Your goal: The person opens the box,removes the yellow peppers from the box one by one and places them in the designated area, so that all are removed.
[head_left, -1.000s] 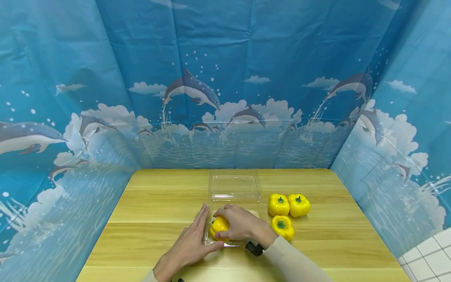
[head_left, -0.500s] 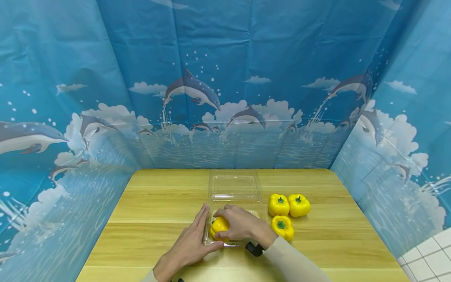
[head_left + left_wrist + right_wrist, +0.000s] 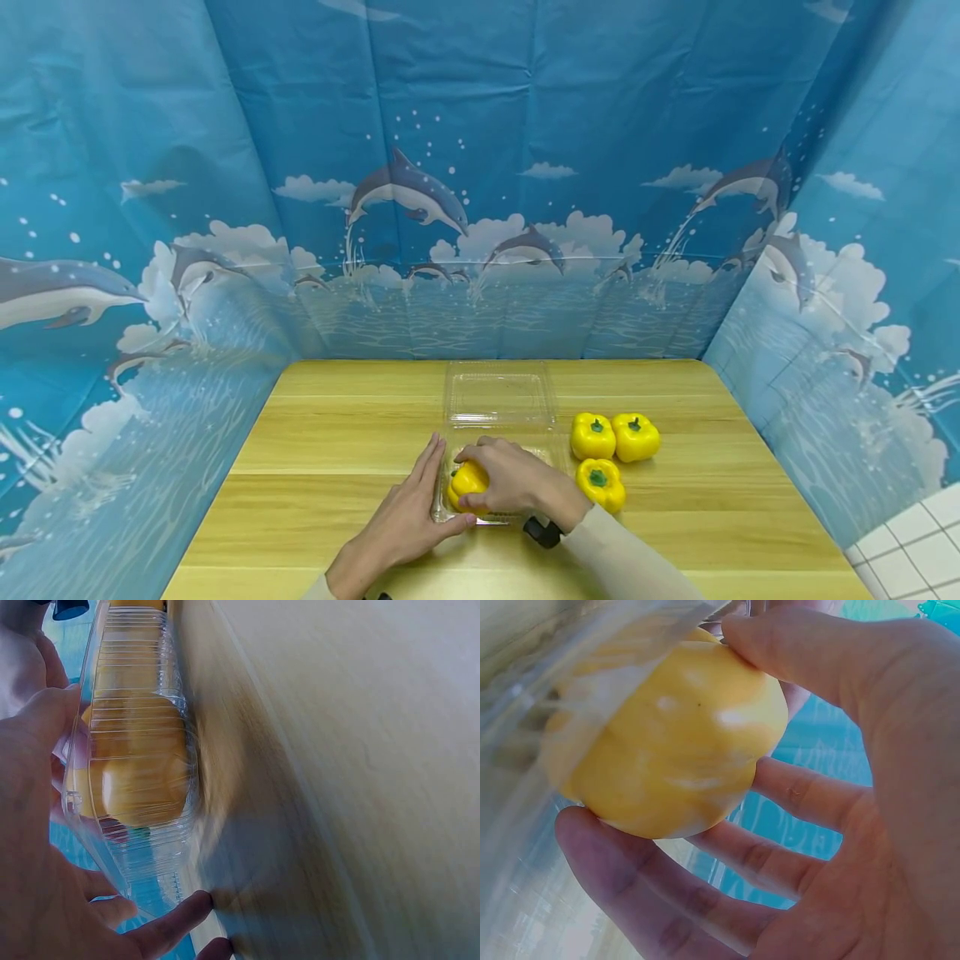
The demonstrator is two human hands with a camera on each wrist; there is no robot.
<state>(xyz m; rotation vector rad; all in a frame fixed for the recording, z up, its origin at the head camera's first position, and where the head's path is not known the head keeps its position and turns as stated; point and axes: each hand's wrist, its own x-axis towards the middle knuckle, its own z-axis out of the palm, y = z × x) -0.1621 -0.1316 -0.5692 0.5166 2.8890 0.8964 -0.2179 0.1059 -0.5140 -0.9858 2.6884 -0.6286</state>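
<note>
My right hand (image 3: pixel 513 477) holds a yellow bell pepper (image 3: pixel 468 485) inside the front left part of a clear plastic clamshell box (image 3: pixel 498 398). In the right wrist view its thumb and fingers curl round the pepper (image 3: pixel 682 742). The pepper lies on its side, with its green stem towards the left. My left hand (image 3: pixel 405 508) rests along the box's left side, fingers straight and thumb at the front edge. Through the ribbed box wall (image 3: pixel 135 660) the left wrist view shows the pepper (image 3: pixel 139 765). The box's lid lies folded back, away from me.
Three more yellow bell peppers stand right of the box: one at the back left (image 3: pixel 592 436), one at the back right (image 3: pixel 636 437) and one nearer me (image 3: pixel 601 485). The wooden table (image 3: pixel 330 433) meets a blue dolphin-print curtain (image 3: pixel 480 317) at its back and sides.
</note>
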